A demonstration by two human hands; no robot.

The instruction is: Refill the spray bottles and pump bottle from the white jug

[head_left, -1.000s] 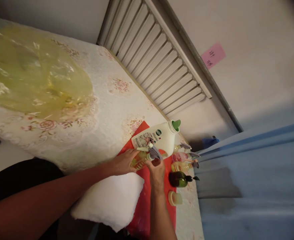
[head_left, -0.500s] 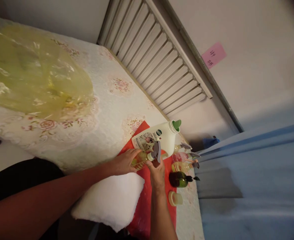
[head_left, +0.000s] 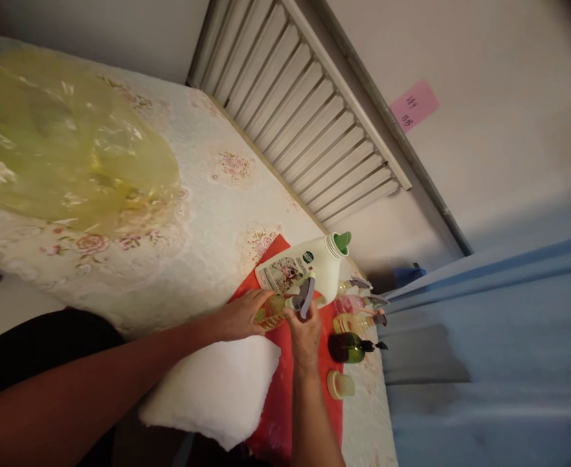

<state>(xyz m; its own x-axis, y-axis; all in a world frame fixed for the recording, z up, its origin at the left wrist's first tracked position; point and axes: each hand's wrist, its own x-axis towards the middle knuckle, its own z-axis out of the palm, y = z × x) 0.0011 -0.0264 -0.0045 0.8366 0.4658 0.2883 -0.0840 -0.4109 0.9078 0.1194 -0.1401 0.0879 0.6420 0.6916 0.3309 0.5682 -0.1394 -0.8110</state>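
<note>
My left hand (head_left: 242,316) is wrapped round the body of a clear bottle (head_left: 270,312) of yellowish liquid, fingers closed. On its neck sits a grey spray head (head_left: 304,296), and the fingers of my right hand (head_left: 306,336) grip this head from below. Just beyond my hands stands a large white detergent jug (head_left: 327,269) with its green spout showing at the mouth. Beneath them lies a red sheet (head_left: 282,363), and a folded white cloth (head_left: 217,389) is close under my left forearm.
Several bottles, among them a dark green pump bottle (head_left: 347,348) and a pink one (head_left: 350,304), stand past my right hand beside a pale cap (head_left: 339,385). A yellow plastic bag (head_left: 71,143) lies on the flowered tablecloth (head_left: 202,214). A blue curtain (head_left: 509,350) hangs nearby.
The grey spray head has turned on the bottle's neck, with my right hand's fingers shifting along with it. My left hand and the bottle body have stayed in place.
</note>
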